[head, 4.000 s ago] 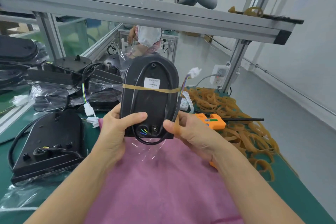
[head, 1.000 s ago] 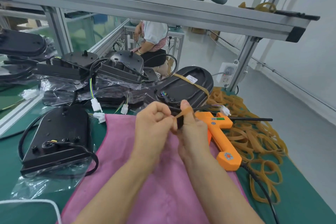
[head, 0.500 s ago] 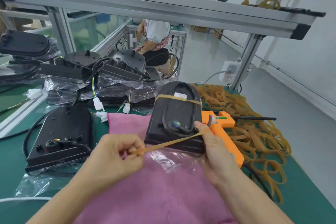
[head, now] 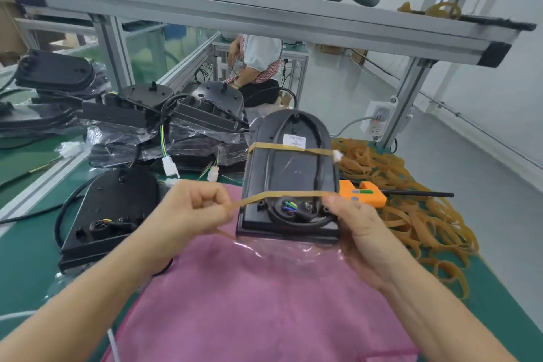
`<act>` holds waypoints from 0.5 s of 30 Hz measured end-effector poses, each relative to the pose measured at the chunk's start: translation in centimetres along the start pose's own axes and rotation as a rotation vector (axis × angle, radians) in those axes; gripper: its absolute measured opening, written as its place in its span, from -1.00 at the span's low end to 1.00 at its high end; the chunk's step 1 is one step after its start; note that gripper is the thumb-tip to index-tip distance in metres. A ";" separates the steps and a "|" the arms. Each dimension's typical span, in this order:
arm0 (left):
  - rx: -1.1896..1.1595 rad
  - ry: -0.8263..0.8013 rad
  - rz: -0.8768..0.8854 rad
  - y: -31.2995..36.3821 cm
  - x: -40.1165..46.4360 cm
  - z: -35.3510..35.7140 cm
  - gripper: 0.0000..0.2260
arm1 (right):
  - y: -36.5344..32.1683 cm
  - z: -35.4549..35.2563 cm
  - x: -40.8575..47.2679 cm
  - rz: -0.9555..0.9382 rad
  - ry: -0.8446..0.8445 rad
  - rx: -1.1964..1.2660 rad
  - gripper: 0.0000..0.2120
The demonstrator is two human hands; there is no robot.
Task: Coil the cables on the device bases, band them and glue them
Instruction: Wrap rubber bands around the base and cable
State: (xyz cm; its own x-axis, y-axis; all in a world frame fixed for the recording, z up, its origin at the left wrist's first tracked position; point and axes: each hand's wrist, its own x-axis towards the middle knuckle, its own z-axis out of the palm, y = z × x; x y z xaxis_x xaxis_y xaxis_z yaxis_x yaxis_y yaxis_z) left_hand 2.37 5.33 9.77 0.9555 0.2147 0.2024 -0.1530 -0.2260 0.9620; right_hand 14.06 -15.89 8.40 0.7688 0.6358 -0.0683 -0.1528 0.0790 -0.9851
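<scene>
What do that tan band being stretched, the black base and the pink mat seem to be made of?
The band looks like rubber: tan, matte, pulled thin and taut between the left hand and right hand. The base looks like moulded matte black plastic. The mat seems to be soft, fuzzy pink cloth.

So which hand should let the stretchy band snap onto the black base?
Probably the left hand. It pulls the rubber band out past the base, while the right hand already pins the band's other end against the base's edge.

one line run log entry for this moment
step: second rubber band | left hand: stretching it | right hand: holding device base | glue gun: idle
</scene>
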 end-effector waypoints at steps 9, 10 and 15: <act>-0.032 0.055 0.066 -1.5 -0.5 0.5 -0.83 | 1.0 0.5 0.0 0.083 0.050 -0.105 -0.68; -0.083 0.109 0.070 -1.1 -0.5 0.8 -0.87 | 0.8 0.7 0.2 0.073 0.055 -0.112 -0.69; -0.253 0.393 0.031 -0.7 -1.6 2.7 -0.78 | 1.0 1.4 0.8 0.027 0.118 -0.078 -0.81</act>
State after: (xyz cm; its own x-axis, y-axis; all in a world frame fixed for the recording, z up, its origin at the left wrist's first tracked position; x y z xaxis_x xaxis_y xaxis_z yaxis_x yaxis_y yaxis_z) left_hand 1.66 2.57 8.27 0.7887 0.5665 0.2386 -0.2832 -0.0097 0.9590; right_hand 13.61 -14.20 7.55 0.8337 0.5414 -0.1085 -0.1291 0.0001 -0.9916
